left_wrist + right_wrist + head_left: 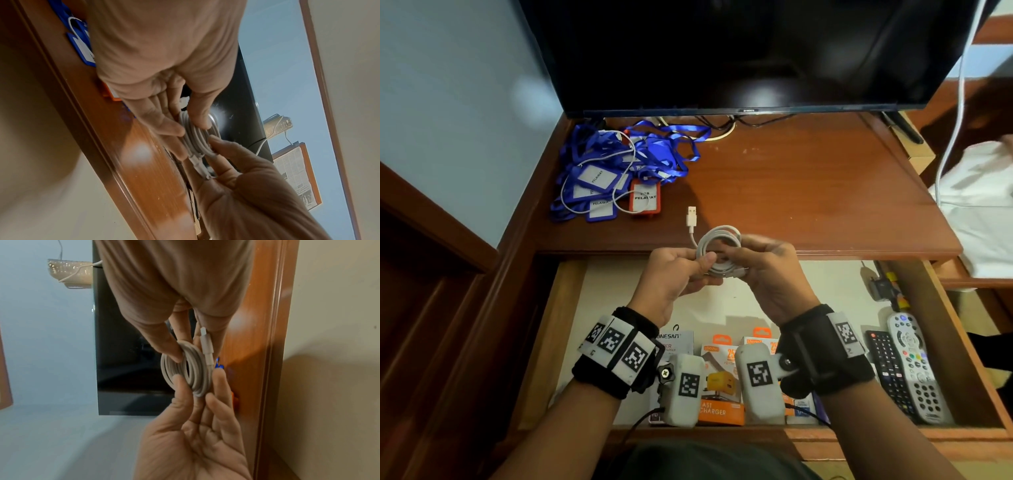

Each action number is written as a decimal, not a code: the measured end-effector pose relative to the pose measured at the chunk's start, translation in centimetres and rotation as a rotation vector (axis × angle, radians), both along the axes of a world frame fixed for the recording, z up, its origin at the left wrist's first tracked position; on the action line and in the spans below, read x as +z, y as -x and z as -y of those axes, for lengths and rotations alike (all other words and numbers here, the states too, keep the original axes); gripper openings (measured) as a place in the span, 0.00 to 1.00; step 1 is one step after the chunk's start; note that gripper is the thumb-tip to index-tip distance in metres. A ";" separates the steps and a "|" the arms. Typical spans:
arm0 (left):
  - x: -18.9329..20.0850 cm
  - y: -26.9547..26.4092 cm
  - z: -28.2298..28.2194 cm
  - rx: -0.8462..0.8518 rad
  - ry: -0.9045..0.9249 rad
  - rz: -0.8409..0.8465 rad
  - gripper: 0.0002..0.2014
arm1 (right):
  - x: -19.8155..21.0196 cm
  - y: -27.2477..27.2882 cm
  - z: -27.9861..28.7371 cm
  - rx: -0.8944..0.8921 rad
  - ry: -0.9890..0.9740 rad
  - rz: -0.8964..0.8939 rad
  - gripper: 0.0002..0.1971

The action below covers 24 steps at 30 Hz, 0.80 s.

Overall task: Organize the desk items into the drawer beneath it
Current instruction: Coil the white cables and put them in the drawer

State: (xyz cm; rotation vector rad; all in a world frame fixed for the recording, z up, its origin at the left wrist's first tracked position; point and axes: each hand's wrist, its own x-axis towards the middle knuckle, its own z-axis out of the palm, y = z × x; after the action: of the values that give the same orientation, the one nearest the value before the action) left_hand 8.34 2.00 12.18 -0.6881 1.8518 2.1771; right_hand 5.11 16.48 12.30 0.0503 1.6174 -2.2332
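Coiled white cable (719,251) held above front edge of wooden desk (808,192), over open drawer (959,342). Left hand (674,277) pinching coil between thumb and fingers; right hand (767,270) gripping opposite side. USB plug (691,216) projecting from coil toward monitor (739,51). Blue lanyards with badge holders (616,171) piled on desk, left of monitor base. In drawer: charger boxes (719,387), two remotes (904,366). Pale blue wall (448,102) left of monitor.
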 end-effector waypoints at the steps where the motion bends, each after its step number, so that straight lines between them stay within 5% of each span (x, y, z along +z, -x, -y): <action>1: 0.1 0.1 0.1 -0.001 0.004 -0.001 0.07 | 0.1 0.0 0.1 0.001 0.018 0.012 0.10; 5: -0.1 0.4 0.2 0.029 0.064 -0.044 0.03 | 0.5 0.2 0.3 0.004 0.091 0.087 0.10; 9: -0.3 0.6 0.2 0.096 0.096 -0.094 0.04 | 0.2 0.2 0.7 -0.010 -0.037 0.092 0.11; 16: -0.4 0.6 -0.7 0.199 -0.048 -0.199 0.08 | -0.1 0.3 1.4 -0.039 -0.127 0.121 0.09; 24: -0.7 0.3 -1.1 0.066 -0.232 -0.308 0.05 | -0.5 -0.2 2.6 -0.088 -0.186 0.119 0.08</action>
State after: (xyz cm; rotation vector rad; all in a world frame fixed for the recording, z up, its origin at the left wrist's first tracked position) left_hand 8.00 3.05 11.51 -0.3903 1.6828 2.6104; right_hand 5.31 13.89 11.77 0.3038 1.7828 -2.0917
